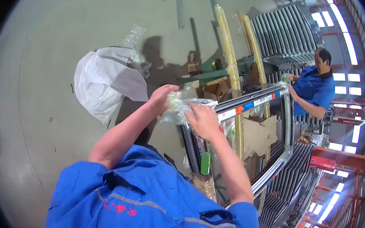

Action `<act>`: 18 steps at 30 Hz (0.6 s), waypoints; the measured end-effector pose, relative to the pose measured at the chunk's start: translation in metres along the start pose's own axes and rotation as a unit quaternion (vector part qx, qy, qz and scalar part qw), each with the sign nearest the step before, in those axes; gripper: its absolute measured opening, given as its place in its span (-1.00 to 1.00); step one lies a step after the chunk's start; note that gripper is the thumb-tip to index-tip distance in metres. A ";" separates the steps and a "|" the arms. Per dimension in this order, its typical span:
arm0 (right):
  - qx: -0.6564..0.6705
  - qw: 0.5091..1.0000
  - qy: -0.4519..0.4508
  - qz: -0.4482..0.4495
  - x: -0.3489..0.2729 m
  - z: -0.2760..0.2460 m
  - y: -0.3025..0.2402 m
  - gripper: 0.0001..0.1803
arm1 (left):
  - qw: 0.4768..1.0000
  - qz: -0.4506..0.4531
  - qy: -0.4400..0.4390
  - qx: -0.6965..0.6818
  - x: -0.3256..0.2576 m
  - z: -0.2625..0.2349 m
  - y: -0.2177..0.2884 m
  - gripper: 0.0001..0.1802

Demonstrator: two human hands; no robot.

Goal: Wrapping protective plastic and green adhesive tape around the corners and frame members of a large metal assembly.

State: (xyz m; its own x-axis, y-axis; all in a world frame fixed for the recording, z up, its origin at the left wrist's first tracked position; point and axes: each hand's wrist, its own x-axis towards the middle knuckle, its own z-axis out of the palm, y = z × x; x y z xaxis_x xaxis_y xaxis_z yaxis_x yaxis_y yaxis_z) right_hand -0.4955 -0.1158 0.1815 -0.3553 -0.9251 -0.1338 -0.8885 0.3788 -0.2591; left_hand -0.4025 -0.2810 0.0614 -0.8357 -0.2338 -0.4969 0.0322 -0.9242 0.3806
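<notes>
A rectangular metal frame with dark and silver bars and a striped label lies raised in front of me. Clear plastic film is bunched around its near left corner. My left hand is closed on a loose, blurred part of that film, just left of the corner. My right hand grips the film against the corner, its fingers pointing left. What lies under the fingers is partly hidden. A green cylindrical object is beside the frame's near bar, below my right hand.
A co-worker in blue handles the frame's far corner with a green object. Yellow-wrapped beams run beneath the frame. A white plastic bag lies on the floor at left. Stacked metal frames stand behind; torn cardboard lies below.
</notes>
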 end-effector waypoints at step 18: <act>0.102 0.989 -0.082 -0.065 -0.020 -0.042 0.022 -0.58 | 0.687 0.151 0.036 0.710 -0.039 -0.056 -0.065 -0.39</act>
State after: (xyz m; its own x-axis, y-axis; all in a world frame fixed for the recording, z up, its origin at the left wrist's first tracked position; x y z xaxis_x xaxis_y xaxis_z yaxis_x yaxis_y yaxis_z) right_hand -0.5199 -0.0901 0.2188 -0.1751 -0.9559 -0.2358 -0.8401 0.2700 -0.4705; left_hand -0.3416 -0.2284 0.0126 -0.8780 -0.4109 -0.2454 -0.4112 0.3851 0.8262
